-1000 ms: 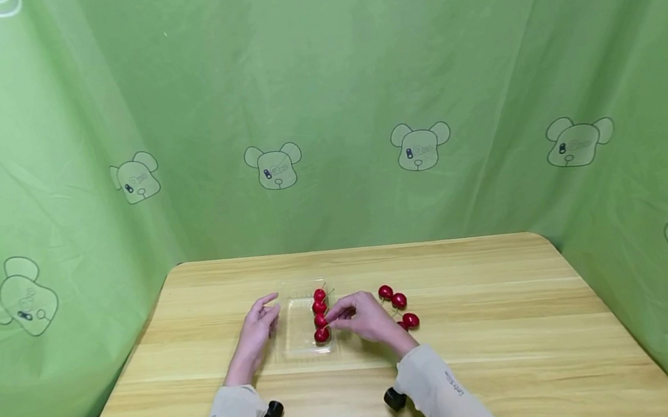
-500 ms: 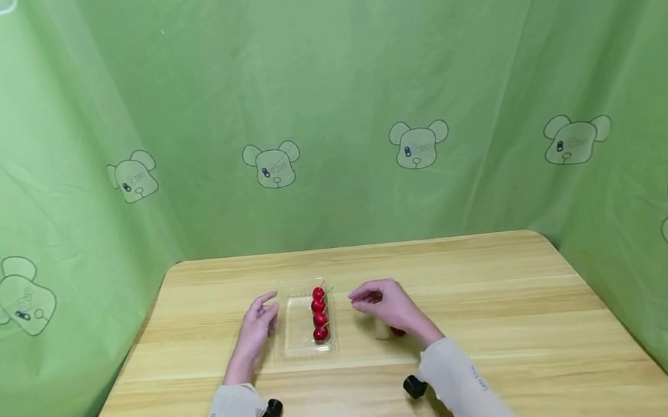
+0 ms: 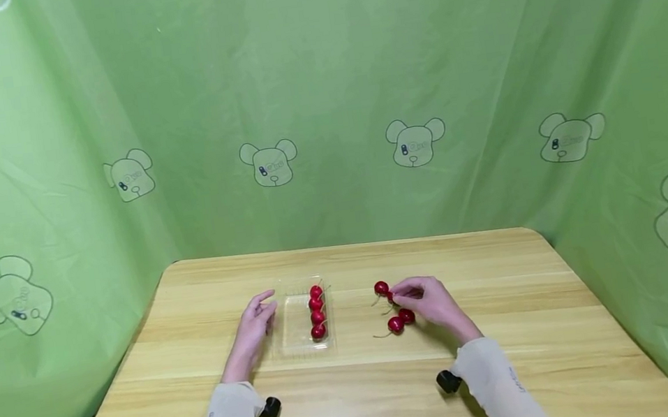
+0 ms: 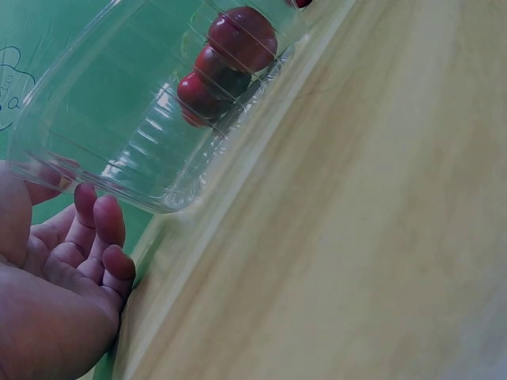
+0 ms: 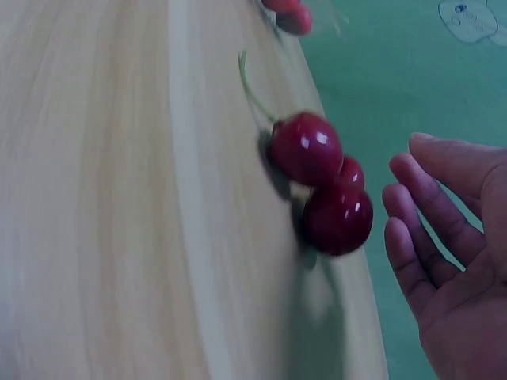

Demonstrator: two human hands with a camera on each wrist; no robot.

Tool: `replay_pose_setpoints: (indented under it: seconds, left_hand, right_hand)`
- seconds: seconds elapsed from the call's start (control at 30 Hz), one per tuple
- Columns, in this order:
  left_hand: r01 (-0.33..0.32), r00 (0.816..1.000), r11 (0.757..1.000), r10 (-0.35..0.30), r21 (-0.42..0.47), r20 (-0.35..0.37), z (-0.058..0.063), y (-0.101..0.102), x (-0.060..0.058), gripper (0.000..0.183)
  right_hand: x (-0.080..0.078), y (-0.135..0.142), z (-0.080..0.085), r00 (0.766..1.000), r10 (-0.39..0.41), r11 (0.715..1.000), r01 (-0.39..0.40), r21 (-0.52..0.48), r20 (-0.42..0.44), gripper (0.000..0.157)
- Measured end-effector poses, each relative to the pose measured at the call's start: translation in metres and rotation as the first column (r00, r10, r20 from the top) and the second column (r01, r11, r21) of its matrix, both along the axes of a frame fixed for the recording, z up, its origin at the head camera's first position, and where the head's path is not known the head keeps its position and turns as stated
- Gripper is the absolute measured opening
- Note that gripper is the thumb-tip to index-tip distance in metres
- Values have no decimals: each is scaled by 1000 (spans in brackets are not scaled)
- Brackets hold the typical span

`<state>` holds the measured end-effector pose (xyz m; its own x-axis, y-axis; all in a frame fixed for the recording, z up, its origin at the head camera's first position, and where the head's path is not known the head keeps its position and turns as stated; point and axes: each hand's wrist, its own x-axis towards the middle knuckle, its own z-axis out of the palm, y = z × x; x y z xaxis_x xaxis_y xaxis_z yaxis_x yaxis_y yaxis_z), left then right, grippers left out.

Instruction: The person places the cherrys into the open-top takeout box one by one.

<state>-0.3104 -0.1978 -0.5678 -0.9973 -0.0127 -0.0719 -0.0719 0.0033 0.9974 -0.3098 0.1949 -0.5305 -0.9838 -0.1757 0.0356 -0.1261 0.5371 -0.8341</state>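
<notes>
A clear plastic box lies on the table, with a row of red cherries along its right side, stems pointing right. My left hand is at the box's left side, fingers loosely bent; in the left wrist view its fingertips are right at the rim. To the right of the box lie several loose cherries. My right hand is over them, thumb and fingertips right at a cherry that they partly cover. In the right wrist view the fingers are loosely extended beside two large cherries.
The wooden table has a far edge close behind the box. A green curtain with bear prints surrounds it at the back and sides. A black wrist camera sits at the right cuff, another at the left.
My right hand has left the row of cherries in the box and moved right to the loose cherries. The left hand stays beside the box.
</notes>
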Motion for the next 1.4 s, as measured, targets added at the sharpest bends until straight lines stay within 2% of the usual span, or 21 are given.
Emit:
replay_pose_setpoints:
  seconds: [0.53, 0.7, 1.03, 1.4]
  left_hand:
    - [-3, 1000, 1000, 3, -8, -21, -3, -1, -2, 46]
    - [-10, 1000, 1000, 10, -8, -18, -2, -2, -2, 45]
    - [2, 1000, 1000, -2, -11, -10, 0, -1, -1, 49]
    - [-5, 1000, 1000, 5, -3, -1, -2, -1, -2, 46]
  right_hand:
    - [-6, -5, -17, 1000, -22, 994, 24, 103, -14, 17]
    - [-8, -11, -16, 1000, -7, 995, 6, 98, 0, 21]
    - [-13, -19, -17, 998, -59, 993, 56, 104, 26, 23]
    - [-15, -20, -22, 997, -71, 981, 72, 178, -10, 10]
